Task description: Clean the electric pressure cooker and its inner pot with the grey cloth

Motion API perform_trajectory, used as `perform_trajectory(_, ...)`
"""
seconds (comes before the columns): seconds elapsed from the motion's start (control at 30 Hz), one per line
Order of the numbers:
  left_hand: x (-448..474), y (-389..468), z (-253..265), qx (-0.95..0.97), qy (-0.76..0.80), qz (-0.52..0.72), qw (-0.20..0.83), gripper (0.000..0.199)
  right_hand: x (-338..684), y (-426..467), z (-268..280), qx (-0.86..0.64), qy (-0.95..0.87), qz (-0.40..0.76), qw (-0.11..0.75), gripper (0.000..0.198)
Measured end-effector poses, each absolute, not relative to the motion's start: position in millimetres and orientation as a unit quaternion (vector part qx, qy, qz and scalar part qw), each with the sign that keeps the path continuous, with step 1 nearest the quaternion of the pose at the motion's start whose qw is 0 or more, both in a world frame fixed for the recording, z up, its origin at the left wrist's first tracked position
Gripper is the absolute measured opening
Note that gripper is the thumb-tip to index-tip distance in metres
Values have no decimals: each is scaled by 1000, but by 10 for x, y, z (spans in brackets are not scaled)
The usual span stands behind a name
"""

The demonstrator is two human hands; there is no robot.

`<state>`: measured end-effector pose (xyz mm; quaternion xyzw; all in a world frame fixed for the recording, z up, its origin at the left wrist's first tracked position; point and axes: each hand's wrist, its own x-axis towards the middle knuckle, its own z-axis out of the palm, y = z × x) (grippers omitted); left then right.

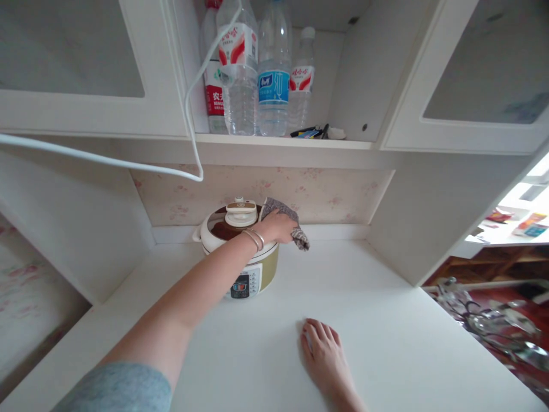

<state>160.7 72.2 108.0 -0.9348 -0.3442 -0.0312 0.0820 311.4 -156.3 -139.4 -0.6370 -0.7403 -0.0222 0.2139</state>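
My left hand (278,226) reaches across the counter with two bracelets at its wrist, closed on a grey-brown patterned cloth (281,207). It presses the cloth to the right rim of an electric pressure cooker (269,266). The cooker has a white and olive body, a brown lid with a white handle, and a control panel facing me. Part of its front is covered by my forearm. Nearer to me, my right hand (323,352) rests palm down on the white counter (253,343), holding nothing, its fingers lying on the surface.
Above is an open cabinet shelf (343,144) with several plastic bottles (274,86) and small dark items (309,133). A white cable (141,167) hangs at the upper left. Side panels and a floral wall (321,194) enclose the counter; a chandelier (493,320) shows at right.
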Motion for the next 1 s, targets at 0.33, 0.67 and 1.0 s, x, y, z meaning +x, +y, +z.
perform_trajectory(0.33, 1657, 1220, 1133, -887, -454, -54, 65, 43, 3149, -1540, -1394, -647, -733, -14, 208, 22)
perform_trajectory(0.67, 1498, 246, 804, -952, -263, -91, 129, 32, 3162, -1544, -1440, -647, -735, -5, 204, 24)
perform_trajectory(1.0, 185, -340, 415, -955, -148, -93, 237, 41, 3148, -1575, -1497, -628, -749, -42, 206, 24)
